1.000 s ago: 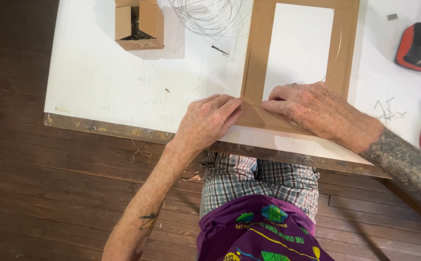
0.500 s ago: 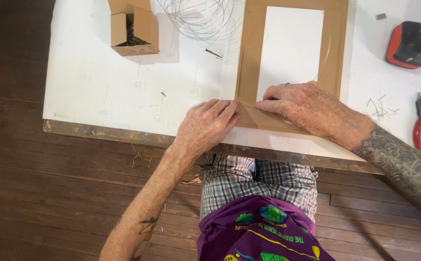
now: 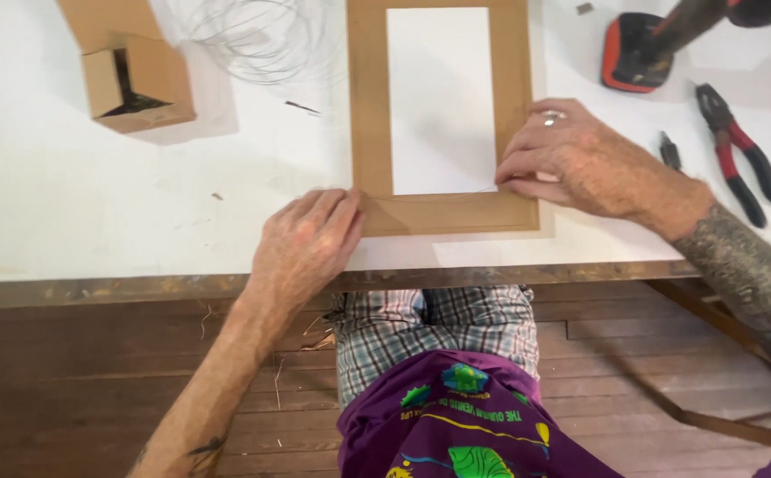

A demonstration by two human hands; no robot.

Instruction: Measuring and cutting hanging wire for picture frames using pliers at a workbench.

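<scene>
We've got the brown frame (image 3: 443, 212) flat near the desk's (image 3: 93, 221) front edge, long axis running away from us toward the far edge. Left hand (image 3: 307, 241) lies flat, fingers together, pressing the frame's near-left corner. Right hand (image 3: 580, 164) at the right rail pinches a thin wire (image 3: 483, 189) that leads left across the opening; right is the nearer one to it. Red pliers (image 3: 740, 150) lie well off to the right.

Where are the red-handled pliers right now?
In the head view, the red-handled pliers lie on the white table at far right, beyond the right hand, just below the orange-and-black tool.
</scene>
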